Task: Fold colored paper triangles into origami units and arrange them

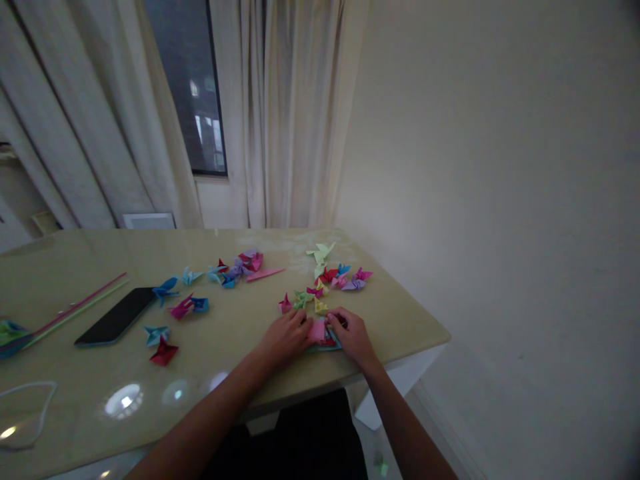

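Observation:
Both hands rest on the beige table (215, 373) near its front right corner. My left hand (286, 335) and my right hand (351, 333) press with bent fingers on a pink sheet of paper (317, 330). The pink sheet lies on top of a small stack of coloured paper (330, 343), between the two hands. Just beyond the fingers lie several small folded paper figures (320, 293) in pink, green and yellow.
More folded paper figures (235, 267) are scattered across the table's middle and back right. A black phone (116, 316) lies at the left, with thin pink and green straws (75, 310) beside it. Curtains and a dark window stand behind; a bare wall is at the right.

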`<state>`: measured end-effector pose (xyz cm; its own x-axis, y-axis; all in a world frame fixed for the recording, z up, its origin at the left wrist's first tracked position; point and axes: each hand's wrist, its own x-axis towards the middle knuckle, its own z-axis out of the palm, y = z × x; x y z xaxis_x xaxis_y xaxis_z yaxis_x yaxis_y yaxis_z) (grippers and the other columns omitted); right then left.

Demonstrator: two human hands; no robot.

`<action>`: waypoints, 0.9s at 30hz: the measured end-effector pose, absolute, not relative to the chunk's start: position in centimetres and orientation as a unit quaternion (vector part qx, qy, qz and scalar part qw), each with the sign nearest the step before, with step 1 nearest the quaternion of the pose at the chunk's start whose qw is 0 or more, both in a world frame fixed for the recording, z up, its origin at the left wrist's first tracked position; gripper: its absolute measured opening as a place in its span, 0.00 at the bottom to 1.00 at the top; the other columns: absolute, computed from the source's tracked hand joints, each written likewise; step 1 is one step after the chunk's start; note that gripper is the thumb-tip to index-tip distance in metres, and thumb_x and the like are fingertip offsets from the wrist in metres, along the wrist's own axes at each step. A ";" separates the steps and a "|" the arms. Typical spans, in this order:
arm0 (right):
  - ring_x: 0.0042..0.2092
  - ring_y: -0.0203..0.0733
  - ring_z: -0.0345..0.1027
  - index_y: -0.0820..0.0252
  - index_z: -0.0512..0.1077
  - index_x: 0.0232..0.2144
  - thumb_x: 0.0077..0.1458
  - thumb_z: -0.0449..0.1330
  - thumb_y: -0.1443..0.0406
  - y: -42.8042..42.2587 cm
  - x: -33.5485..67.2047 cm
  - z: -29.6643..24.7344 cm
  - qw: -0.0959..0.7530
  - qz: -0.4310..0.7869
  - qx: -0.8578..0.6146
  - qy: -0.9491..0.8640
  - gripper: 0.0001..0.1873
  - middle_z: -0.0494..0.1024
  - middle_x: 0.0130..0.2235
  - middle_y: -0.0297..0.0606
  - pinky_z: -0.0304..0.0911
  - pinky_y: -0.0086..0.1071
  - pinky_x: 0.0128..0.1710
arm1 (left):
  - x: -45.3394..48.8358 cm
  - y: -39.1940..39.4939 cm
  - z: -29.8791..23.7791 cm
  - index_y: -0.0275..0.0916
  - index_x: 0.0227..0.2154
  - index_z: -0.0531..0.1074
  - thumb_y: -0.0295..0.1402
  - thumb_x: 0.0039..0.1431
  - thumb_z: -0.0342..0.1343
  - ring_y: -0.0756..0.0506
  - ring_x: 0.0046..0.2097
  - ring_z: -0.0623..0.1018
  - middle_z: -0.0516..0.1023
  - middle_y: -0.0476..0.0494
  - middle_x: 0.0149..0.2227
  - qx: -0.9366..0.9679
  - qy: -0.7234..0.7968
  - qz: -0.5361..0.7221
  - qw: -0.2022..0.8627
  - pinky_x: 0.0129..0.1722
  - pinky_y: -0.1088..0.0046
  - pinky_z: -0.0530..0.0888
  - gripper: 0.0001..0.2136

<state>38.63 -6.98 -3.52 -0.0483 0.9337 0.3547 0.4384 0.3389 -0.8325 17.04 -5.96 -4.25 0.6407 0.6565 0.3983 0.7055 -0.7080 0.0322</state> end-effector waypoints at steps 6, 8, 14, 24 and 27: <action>0.33 0.42 0.74 0.60 0.79 0.34 0.63 0.59 0.54 -7.2 38.6 -3.2 0.492 0.238 -0.515 -0.661 0.16 0.82 0.32 0.39 0.66 0.31 0.34 | 13.9 -5.5 -1.1 0.38 0.47 0.79 0.45 0.72 0.49 0.37 0.50 0.78 0.80 0.33 0.49 -0.859 -0.453 -0.211 0.113 0.52 0.59 0.75 0.18; 0.33 0.42 0.73 0.60 0.79 0.34 0.63 0.59 0.54 -7.3 38.6 -3.2 0.491 0.240 -0.513 -0.661 0.17 0.81 0.31 0.39 0.65 0.31 0.34 | 10.5 -5.0 0.0 0.37 0.48 0.78 0.39 0.74 0.44 0.38 0.50 0.78 0.79 0.32 0.49 -0.796 -0.556 -0.206 0.122 0.51 0.59 0.74 0.18; 0.33 0.42 0.73 0.60 0.79 0.34 0.63 0.59 0.54 -7.5 38.6 -3.1 0.494 0.252 -0.510 -0.658 0.16 0.81 0.33 0.39 0.65 0.31 0.34 | -0.3 -4.6 0.2 0.30 0.51 0.78 0.25 0.66 0.43 0.28 0.53 0.77 0.76 0.24 0.53 -0.663 -0.737 -0.058 0.119 0.48 0.52 0.74 0.20; 0.31 0.39 0.71 0.61 0.79 0.35 0.64 0.59 0.54 -7.7 38.5 -3.1 0.524 0.239 -0.506 -0.643 0.16 0.80 0.32 0.37 0.63 0.29 0.31 | 1.2 -4.2 0.4 0.39 0.53 0.76 0.30 0.68 0.46 0.32 0.56 0.76 0.78 0.32 0.53 -0.712 -0.694 -0.048 0.100 0.53 0.53 0.70 0.17; 0.30 0.38 0.70 0.60 0.78 0.35 0.65 0.59 0.55 -7.7 38.5 -3.1 0.524 0.234 -0.499 -0.650 0.15 0.79 0.31 0.36 0.63 0.29 0.31 | 1.5 -3.8 -0.4 0.41 0.50 0.78 0.35 0.68 0.49 0.31 0.58 0.74 0.77 0.33 0.54 -0.720 -0.684 -0.060 0.097 0.54 0.51 0.69 0.15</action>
